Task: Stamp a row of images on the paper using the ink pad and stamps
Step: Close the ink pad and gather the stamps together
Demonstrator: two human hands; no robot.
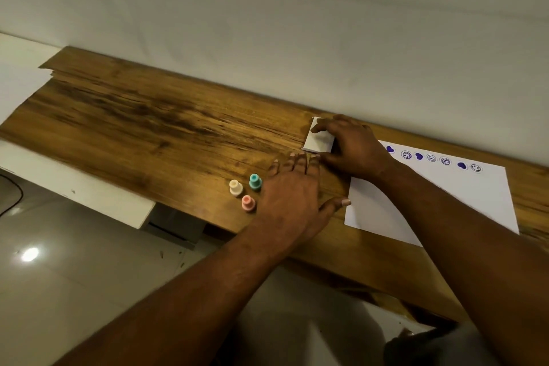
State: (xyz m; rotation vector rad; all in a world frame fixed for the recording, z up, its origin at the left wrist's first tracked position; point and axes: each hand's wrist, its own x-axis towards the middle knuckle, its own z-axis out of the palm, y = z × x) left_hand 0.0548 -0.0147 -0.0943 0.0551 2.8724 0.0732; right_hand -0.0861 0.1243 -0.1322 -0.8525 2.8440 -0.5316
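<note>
A white sheet of paper (pixel 463 193) lies on the wooden table (pixel 148 134) at the right, with a row of several purple stamped images (pixel 432 158) along its far edge. My right hand (pixel 353 148) grips a small white ink pad box (pixel 318 140) left of the paper, near the wall. My left hand (pixel 292 196) lies flat on the table with fingers spread, holding nothing. Three small stamps stand upright just left of it: a teal stamp (pixel 255 181), a cream stamp (pixel 236 187) and a pink stamp (pixel 248 203).
A pale wall (pixel 297 24) runs right behind the table. The table's front edge (pixel 190 215) drops to a tiled floor (pixel 74 276). A white surface (pixel 17 80) adjoins the table at the far left.
</note>
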